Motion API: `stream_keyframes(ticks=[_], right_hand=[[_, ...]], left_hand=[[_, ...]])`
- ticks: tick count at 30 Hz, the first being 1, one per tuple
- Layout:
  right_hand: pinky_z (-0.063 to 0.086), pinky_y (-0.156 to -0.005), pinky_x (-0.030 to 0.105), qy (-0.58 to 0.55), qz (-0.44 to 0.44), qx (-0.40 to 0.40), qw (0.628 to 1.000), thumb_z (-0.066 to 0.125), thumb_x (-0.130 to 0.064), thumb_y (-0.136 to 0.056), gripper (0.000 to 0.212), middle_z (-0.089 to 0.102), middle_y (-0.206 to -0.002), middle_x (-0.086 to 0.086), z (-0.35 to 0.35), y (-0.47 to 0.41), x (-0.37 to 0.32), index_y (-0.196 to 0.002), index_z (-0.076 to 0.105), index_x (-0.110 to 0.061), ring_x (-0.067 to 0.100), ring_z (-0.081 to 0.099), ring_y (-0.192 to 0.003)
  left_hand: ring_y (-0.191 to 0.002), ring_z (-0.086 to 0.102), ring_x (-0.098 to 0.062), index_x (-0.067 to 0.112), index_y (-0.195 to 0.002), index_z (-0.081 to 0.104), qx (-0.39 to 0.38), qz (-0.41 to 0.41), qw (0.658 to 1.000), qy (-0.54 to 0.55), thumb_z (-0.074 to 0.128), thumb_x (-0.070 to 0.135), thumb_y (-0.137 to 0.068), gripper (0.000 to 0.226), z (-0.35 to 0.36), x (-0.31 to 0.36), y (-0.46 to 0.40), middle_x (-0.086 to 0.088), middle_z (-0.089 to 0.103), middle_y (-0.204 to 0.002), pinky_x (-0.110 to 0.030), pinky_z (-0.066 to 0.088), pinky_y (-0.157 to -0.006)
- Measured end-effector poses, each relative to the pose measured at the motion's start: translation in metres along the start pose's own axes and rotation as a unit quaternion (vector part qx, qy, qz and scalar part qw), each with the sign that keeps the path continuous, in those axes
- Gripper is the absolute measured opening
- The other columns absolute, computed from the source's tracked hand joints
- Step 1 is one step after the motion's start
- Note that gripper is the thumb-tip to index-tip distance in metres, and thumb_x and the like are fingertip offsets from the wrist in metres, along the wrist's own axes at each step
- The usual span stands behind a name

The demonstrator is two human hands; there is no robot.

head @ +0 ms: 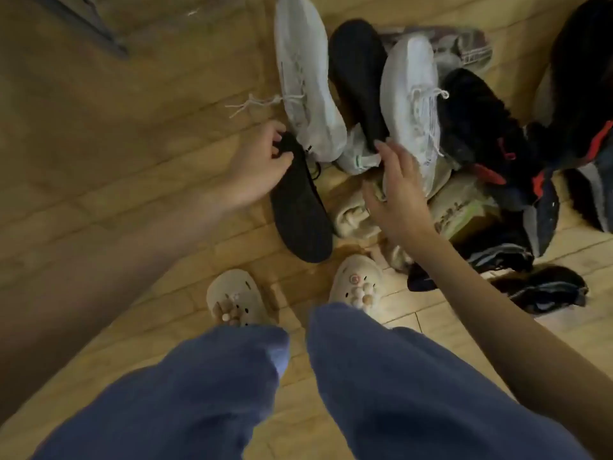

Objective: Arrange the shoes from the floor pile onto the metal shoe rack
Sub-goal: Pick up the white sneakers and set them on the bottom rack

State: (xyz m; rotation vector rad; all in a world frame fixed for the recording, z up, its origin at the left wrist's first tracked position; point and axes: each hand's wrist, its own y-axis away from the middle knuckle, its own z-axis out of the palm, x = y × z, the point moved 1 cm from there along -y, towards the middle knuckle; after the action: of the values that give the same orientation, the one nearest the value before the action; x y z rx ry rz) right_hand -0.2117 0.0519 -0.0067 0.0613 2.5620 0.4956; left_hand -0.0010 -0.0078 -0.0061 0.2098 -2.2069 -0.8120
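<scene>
Left hand [257,167] pinches black shoe [300,210] at heel; right hand [396,190] fingers spread, over white sneaker [411,107] in pile.

You stand on a wooden plank floor [132,161] in blue trousers [398,393] and cream clogs [235,300] studded with round charms. A dark, blurred edge [96,31] crosses the floor at the upper left corner.

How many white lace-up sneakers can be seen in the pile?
2. One white sneaker lies at the pile's left edge; the other white sneaker sits right of a black shoe. More may be buried.
</scene>
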Motion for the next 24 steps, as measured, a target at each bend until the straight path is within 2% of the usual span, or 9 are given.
stream_keyframes(ticks=[3,7,12,14,16,19,22,24], right_hand=[[0.027,-0.116,0.043,0.017,-0.031,0.076,0.996,0.056,-0.018,-0.092,0.059,0.032,-0.149,0.017,0.025,-0.019,0.017,-0.145,0.033,-0.005,0.031,0.029,-0.14],[0.025,-0.117,0.041,-0.021,-0.038,0.114,0.992,0.059,-0.019,-0.091,0.061,0.031,-0.15,0.016,0.044,-0.038,0.022,-0.145,0.033,-0.005,0.028,0.027,-0.141],[0.023,-0.117,0.039,-0.021,-0.041,0.172,0.984,0.059,-0.019,-0.089,0.061,0.033,-0.148,0.013,0.047,-0.053,0.024,-0.143,0.034,-0.006,0.025,0.027,-0.14],[0.025,-0.117,0.041,-0.028,-0.023,0.198,0.98,0.06,-0.018,-0.088,0.061,0.034,-0.148,0.013,0.045,-0.056,0.028,-0.142,0.034,-0.007,0.025,0.028,-0.14],[0.025,-0.116,0.042,-0.031,-0.01,0.221,0.975,0.061,-0.018,-0.087,0.062,0.035,-0.147,0.013,0.044,-0.057,0.034,-0.142,0.034,-0.007,0.026,0.029,-0.14],[0.027,-0.115,0.043,-0.022,0.039,0.263,0.964,0.066,-0.021,-0.083,0.069,0.038,-0.144,0.016,0.044,-0.051,0.042,-0.142,0.033,-0.003,0.03,0.032,-0.137],[0.026,-0.116,0.046,0.011,0.128,0.265,0.956,0.072,-0.034,-0.079,0.088,0.032,-0.148,0.018,0.049,-0.043,0.051,-0.145,0.025,-0.002,0.034,0.028,-0.14],[0.025,-0.116,0.049,0.022,0.174,0.244,0.954,0.073,-0.045,-0.076,0.098,0.028,-0.15,0.02,0.052,-0.037,0.06,-0.147,0.02,-0.003,0.036,0.025,-0.141]], left_hand=[[-0.102,0.056,-0.013,0.016,-0.125,0.05,0.04,0.008,0.999,0.021,0.055,0.02,-0.09,0.035,0.014,-0.014,-0.037,0.002,0.056,-0.119,-0.033,0.046,-0.093],[-0.099,0.057,-0.01,0.015,-0.118,0.055,0.055,0.012,0.992,0.109,0.057,0.016,-0.087,0.031,0.032,-0.024,-0.065,0.001,0.062,-0.113,-0.034,0.049,-0.092],[-0.096,0.054,-0.007,0.02,-0.114,0.053,0.074,0.029,0.996,0.047,0.062,0.028,-0.082,0.034,0.041,-0.025,-0.083,0.009,0.057,-0.105,-0.022,0.044,-0.079],[-0.083,0.052,-0.001,0.018,-0.107,0.055,0.075,0.023,0.996,0.037,0.062,0.031,-0.083,0.028,0.041,-0.02,-0.088,0.01,0.055,-0.093,-0.019,0.04,-0.071],[-0.069,0.048,-0.003,0.009,-0.098,0.062,0.068,0.028,0.997,0.026,0.061,0.032,-0.085,0.026,0.041,-0.014,-0.087,0.002,0.055,-0.083,-0.02,0.037,-0.063],[-0.075,0.053,-0.013,-0.002,-0.096,0.068,0.045,0.04,0.998,0.011,0.063,0.037,-0.082,0.041,0.044,-0.013,-0.084,-0.01,0.059,-0.085,-0.025,0.037,-0.063],[-0.065,0.05,-0.011,-0.002,-0.082,0.065,0.038,0.036,0.999,0.002,0.068,0.039,-0.078,0.041,0.051,-0.021,-0.083,-0.006,0.052,-0.073,-0.024,0.036,-0.059],[-0.065,0.051,-0.009,0.004,-0.079,0.063,0.051,0.036,0.998,-0.002,0.072,0.04,-0.076,0.037,0.056,-0.024,-0.079,-0.001,0.054,-0.071,-0.024,0.038,-0.058]])
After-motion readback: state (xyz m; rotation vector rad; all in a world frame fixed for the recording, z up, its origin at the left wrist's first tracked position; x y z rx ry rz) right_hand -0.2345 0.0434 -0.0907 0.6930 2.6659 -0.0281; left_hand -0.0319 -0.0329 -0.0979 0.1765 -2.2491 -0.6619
